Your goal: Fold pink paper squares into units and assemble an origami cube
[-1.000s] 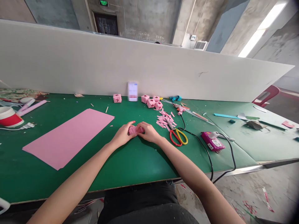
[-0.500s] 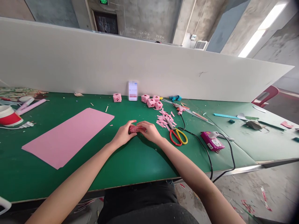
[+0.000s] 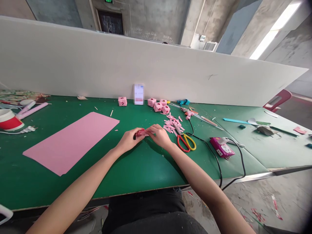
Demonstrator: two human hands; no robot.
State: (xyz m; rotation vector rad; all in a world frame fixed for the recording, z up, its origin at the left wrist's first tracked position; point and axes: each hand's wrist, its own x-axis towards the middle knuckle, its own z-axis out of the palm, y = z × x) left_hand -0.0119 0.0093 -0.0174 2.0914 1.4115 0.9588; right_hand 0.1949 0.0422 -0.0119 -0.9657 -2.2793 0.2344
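Between my two hands is a small piece of folded pink paper (image 3: 141, 132), partly hidden by the fingers. My left hand (image 3: 128, 139) is closed round its left side. From the right, the fingertips of my right hand (image 3: 159, 135) pinch its other end. Just to the right lies a pile of cut pink paper strips (image 3: 170, 125), with scissors (image 3: 186, 143) with one red and one yellow handle resting partly on it. Several folded pink paper cubes (image 3: 158, 106) stand farther back. To the left, a large pink paper sheet (image 3: 73, 143) lies flat on the green table (image 3: 136, 175).
A phone (image 3: 138, 94) leans on the white partition (image 3: 102, 65). At the right are a pink glue gun (image 3: 188, 114) and a magenta power socket (image 3: 221, 148) with black cable near the table edge. A red-and-white paper cup (image 3: 11, 121) stands far left.
Both hands have shifted slightly with the folded paper between them. My right hand has lifted a little and its fingers now pinch the paper's right end.
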